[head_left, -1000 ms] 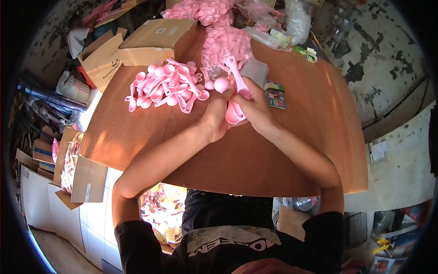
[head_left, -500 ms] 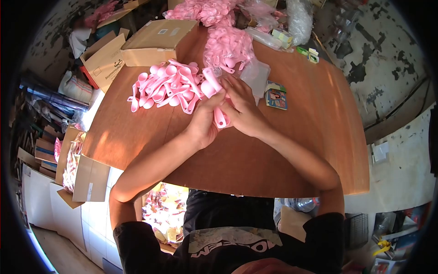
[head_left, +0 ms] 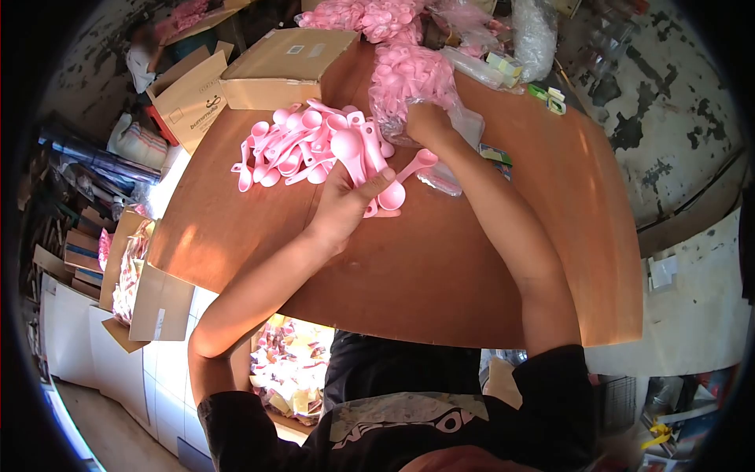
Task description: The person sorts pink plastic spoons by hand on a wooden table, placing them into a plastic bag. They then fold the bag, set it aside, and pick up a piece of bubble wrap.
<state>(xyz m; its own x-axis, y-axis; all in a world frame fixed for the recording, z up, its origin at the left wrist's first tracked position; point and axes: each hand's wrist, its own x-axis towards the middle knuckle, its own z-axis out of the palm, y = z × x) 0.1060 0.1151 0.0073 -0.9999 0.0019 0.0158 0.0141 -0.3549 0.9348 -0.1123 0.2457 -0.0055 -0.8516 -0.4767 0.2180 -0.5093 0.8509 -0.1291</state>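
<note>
My left hand [head_left: 340, 206] grips several pink plastic measuring spoons [head_left: 348, 149] above the table, their round bowls and handles pointing different ways. A loose pile of the same pink spoons [head_left: 285, 148] lies just behind it. My right hand [head_left: 429, 124] is at the near end of a clear plastic bag [head_left: 413, 77] packed with more pink spoons. Its fingers are hidden there, so whether they hold anything does not show.
A closed cardboard box [head_left: 287, 67] stands at the back of the wooden table [head_left: 440, 275]. Right of the bag are a small printed packet [head_left: 495, 155] and green-and-white items [head_left: 548, 98]. A cardboard carton [head_left: 161, 303] sits at left; another person [head_left: 141, 59] is far back.
My right hand has left the spoons it was holding together with my left hand and moved back to the bag. My left hand keeps the spoons, now more spread. The view has shifted slightly.
</note>
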